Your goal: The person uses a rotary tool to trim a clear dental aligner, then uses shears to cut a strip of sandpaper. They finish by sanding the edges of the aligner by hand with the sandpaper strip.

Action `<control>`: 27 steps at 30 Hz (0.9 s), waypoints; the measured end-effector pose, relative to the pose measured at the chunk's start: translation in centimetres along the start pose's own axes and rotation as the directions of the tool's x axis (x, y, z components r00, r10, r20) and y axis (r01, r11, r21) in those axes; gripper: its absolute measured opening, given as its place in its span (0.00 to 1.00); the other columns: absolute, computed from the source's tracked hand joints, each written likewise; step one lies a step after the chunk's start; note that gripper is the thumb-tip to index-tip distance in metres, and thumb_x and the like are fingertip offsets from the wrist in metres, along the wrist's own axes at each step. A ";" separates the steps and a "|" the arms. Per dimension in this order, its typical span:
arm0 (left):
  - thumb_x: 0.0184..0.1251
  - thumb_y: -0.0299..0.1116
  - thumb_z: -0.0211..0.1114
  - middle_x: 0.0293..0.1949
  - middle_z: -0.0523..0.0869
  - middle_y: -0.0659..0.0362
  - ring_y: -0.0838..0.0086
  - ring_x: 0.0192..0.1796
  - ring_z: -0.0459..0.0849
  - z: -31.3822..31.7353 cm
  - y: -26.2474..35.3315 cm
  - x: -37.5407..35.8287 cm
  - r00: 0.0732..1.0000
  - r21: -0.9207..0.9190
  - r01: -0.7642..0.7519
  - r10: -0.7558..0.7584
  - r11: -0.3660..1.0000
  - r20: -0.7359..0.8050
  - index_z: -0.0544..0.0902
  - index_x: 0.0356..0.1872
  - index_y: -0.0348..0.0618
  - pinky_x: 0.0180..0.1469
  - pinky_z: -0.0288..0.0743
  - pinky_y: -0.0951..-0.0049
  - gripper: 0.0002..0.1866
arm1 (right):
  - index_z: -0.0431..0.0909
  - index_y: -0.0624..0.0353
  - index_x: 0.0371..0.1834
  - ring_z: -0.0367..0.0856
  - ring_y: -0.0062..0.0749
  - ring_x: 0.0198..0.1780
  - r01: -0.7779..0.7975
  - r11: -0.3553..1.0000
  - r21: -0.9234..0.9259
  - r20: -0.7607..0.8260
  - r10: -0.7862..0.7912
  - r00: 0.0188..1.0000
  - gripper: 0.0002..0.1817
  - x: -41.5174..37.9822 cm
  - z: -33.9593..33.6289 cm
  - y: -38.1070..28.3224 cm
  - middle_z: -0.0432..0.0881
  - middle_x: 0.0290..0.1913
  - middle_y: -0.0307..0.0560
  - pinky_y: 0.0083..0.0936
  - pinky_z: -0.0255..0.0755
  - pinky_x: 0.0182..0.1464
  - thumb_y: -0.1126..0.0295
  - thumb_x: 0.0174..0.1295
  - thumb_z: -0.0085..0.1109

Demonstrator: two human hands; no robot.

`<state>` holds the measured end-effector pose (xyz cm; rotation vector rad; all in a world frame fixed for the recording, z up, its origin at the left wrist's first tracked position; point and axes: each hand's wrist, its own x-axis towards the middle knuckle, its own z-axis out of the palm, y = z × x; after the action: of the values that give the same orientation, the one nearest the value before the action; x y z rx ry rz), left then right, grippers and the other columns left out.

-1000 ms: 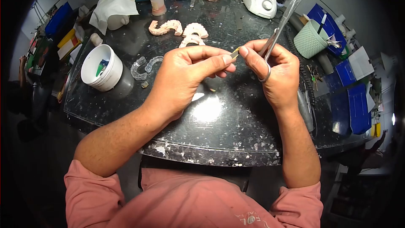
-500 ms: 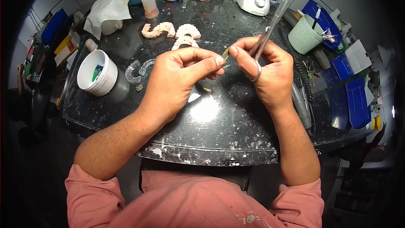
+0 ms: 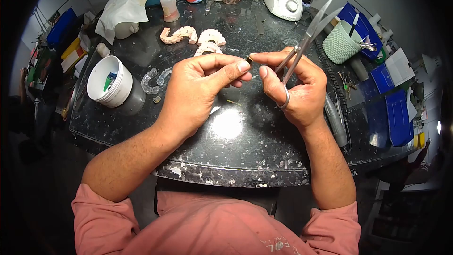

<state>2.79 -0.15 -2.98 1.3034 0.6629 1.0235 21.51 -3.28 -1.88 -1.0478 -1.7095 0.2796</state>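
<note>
My left hand is closed, pinching a small dark piece with a yellowish edge between thumb and fingertips; its exact kind is too small to tell. My right hand holds metal scissors, with the thumb through one ring and the blades pointing up and away, slightly apart. The right index fingertip reaches to the small piece, while the thumb stands off from it. Below the hands, a thin yellowish sliver lies on the black table.
Dental models stand beyond my left hand. Transparent dental trays lie beside a white tub. At the back are a bottle and a white device. A green cup and blue bins are at right.
My right thumb has come away from the small piece, and the index finger has straightened toward it. The scissor blades have parted slightly more and tilted to the right.
</note>
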 end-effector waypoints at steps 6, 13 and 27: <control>0.68 0.32 0.65 0.37 0.88 0.56 0.79 0.39 0.84 -0.2 -0.6 0.2 1.000 -0.091 0.027 -0.026 0.995 0.009 0.85 0.44 0.34 0.46 0.76 0.78 0.11 | 0.87 0.59 0.35 0.78 0.26 0.27 0.081 0.995 -0.064 0.029 -0.079 0.996 0.10 0.2 0.0 0.3 0.83 0.26 0.41 0.22 0.73 0.34 0.75 0.47 0.67; 0.69 0.31 0.63 0.38 0.87 0.55 0.77 0.42 0.83 -0.3 -0.3 0.2 0.999 -0.103 0.022 -0.019 0.994 0.026 0.84 0.44 0.33 0.48 0.75 0.77 0.11 | 0.87 0.57 0.35 0.75 0.27 0.26 0.166 0.979 -0.116 0.035 -0.163 0.986 0.11 0.2 0.1 0.6 0.79 0.23 0.41 0.22 0.71 0.31 0.76 0.45 0.68; 0.66 0.31 0.66 0.36 0.87 0.57 0.77 0.39 0.85 -0.9 0.8 0.5 0.990 0.079 -0.027 0.016 0.997 0.143 0.85 0.41 0.34 0.45 0.75 0.78 0.10 | 0.88 0.54 0.39 0.75 0.20 0.27 0.065 0.998 -0.003 0.182 -0.064 0.981 0.12 0.9 -1.6 0.6 0.79 0.25 0.37 0.18 0.69 0.32 0.70 0.49 0.74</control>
<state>2.06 0.66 -2.33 1.4424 0.5873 0.9195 23.16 -2.80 -1.00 -0.9962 -1.9061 0.3346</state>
